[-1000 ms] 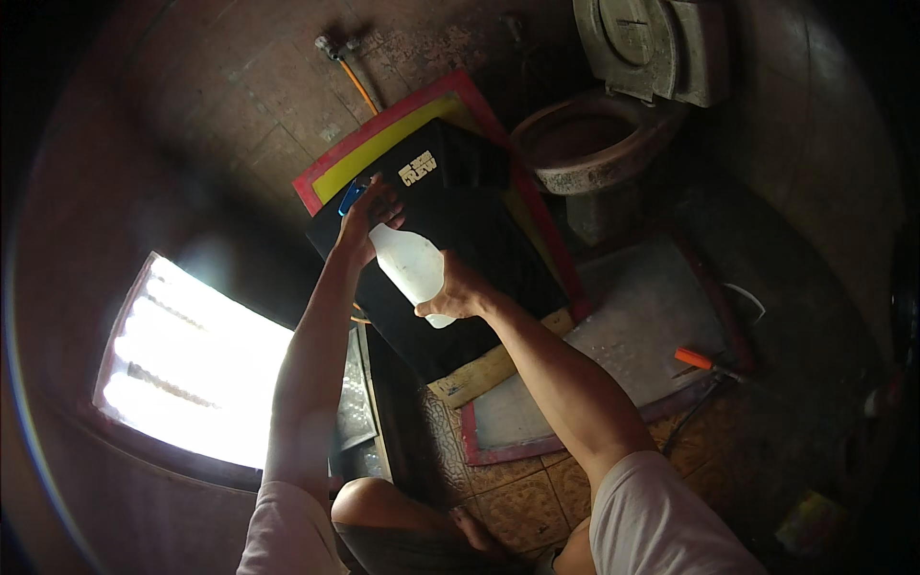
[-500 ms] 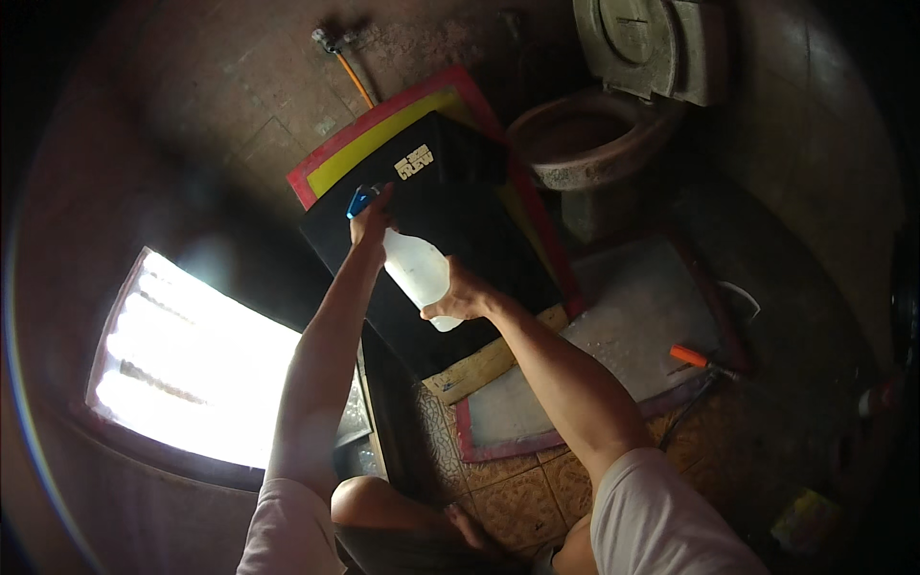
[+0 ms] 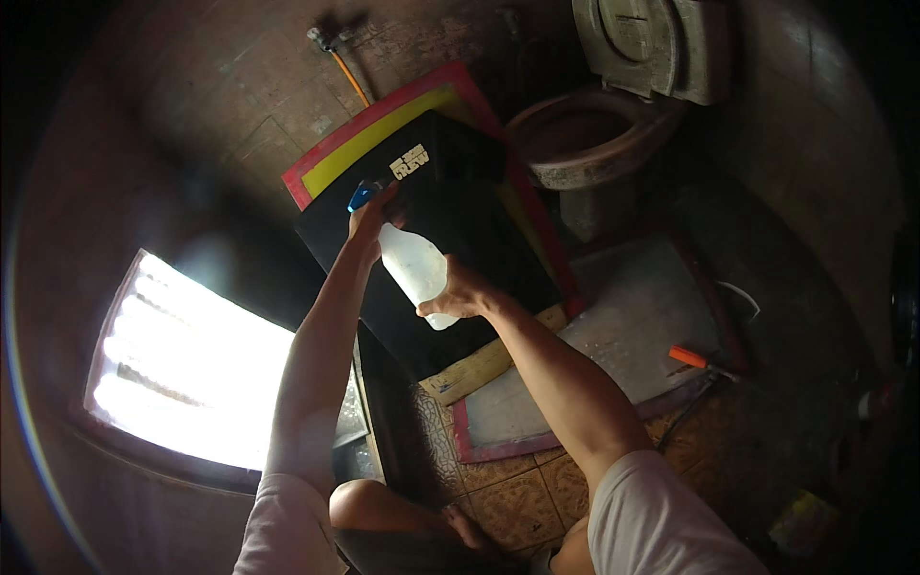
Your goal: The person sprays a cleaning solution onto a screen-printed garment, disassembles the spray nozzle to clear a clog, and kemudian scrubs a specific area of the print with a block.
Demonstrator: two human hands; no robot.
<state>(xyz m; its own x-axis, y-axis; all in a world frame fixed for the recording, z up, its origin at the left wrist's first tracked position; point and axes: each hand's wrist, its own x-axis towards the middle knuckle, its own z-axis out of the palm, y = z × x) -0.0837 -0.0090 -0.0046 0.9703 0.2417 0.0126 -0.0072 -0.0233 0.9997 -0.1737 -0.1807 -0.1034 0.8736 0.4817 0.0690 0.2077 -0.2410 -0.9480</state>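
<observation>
Blue trigger head [image 3: 361, 195] drawn slightly nearer the pale print [image 3: 409, 162] since a second ago

Head view: the white spray bottle [image 3: 414, 264] is held aslant over the black-covered board [image 3: 460, 220], between its upper left edge and the wooden strip [image 3: 460, 380] along its lower edge; whether it touches the black surface I cannot tell. The left hand [image 3: 372, 220] is closed round the neck just below the trigger head, and the right hand [image 3: 464, 287] is wrapped round the body near the base. Whether a finger presses the trigger cannot be made out.

The likeliest trouble, I judge, is a slip: a smooth, damp bottle could slide through the right hand and leave its weight on the neck. An unplanned squeeze might wet the wrong spot, since the nozzle's aim is unclear. Bumping the board could shift it on the red-edged frame [image 3: 465, 81] behind. A wide right elbow could also catch the orange-handled tool [image 3: 687, 356] by the grey panel's [image 3: 632, 335] right edge.
</observation>
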